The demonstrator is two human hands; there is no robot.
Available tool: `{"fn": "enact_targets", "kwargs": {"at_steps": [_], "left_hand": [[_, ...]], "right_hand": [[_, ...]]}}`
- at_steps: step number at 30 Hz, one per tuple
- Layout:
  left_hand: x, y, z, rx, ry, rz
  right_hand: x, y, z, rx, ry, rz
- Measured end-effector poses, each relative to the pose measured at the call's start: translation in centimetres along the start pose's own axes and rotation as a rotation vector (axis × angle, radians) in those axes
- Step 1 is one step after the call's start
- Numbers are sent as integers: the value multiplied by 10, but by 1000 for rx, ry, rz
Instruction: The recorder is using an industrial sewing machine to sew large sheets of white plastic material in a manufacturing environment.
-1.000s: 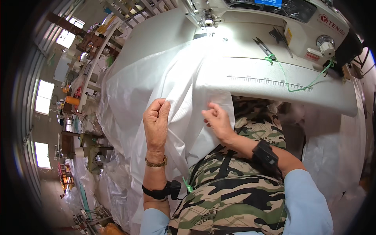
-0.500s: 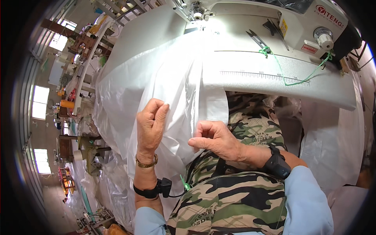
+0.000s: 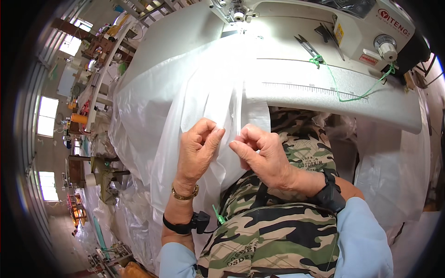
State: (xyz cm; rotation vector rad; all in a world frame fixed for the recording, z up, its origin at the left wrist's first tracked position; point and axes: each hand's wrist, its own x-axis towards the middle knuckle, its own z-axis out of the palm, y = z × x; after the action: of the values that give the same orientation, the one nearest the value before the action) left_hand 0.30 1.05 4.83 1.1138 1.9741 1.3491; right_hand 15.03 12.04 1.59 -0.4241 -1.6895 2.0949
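Observation:
A thin white translucent sheet (image 3: 162, 111) runs from under the sewing machine's needle area (image 3: 240, 31) down over the table's front edge toward my lap. My left hand (image 3: 198, 150) is closed in a pinch on the sheet, thumb against curled fingers. Just to its right, my right hand (image 3: 263, 155) pinches the sheet's folded edge, close below a narrow vertical fold (image 3: 238, 104). Only a small gap separates the two hands. The sheet hangs in loose creases below my left hand.
Thread snips (image 3: 308, 47) tied with green string (image 3: 337, 88) lie on the machine bed, right of the needle. The machine head (image 3: 375, 32) stands at the upper right. More white sheeting (image 3: 394, 162) hangs at the right, and shelving with clutter (image 3: 109, 60) is at the far left.
My left hand has moved right and slightly down, closer to my right hand. My right hand has shifted slightly up and right. The folds between them have narrowed.

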Motion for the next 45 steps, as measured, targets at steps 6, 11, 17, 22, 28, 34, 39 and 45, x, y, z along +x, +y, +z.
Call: {"fn": "enact_targets", "kwargs": {"at_steps": [6, 11, 17, 22, 28, 34, 39, 45], "left_hand": [[-7, -12, 1, -15, -63, 26], [-8, -15, -2, -115, -114, -77], [-7, -23, -4, -445, -43, -198], [-2, -12, -7, -197, 111, -123], [7, 29, -28, 257, 223, 177], [13, 40, -4, 462, -49, 297], [4, 7, 30, 525, -113, 278], [3, -16, 49, 480, -78, 255]], "right_hand": [[7, 5, 8, -569, -113, -388], [11, 4, 13, -772, -186, -532], [16, 14, 20, -793, -339, -627], [28, 23, 10, -445, -144, -770], [75, 65, 56, -436, 406, -624], [65, 88, 36, -412, -302, -625], [13, 87, -31, -643, 500, -544], [-1, 114, -45, -353, 417, -205]]}}
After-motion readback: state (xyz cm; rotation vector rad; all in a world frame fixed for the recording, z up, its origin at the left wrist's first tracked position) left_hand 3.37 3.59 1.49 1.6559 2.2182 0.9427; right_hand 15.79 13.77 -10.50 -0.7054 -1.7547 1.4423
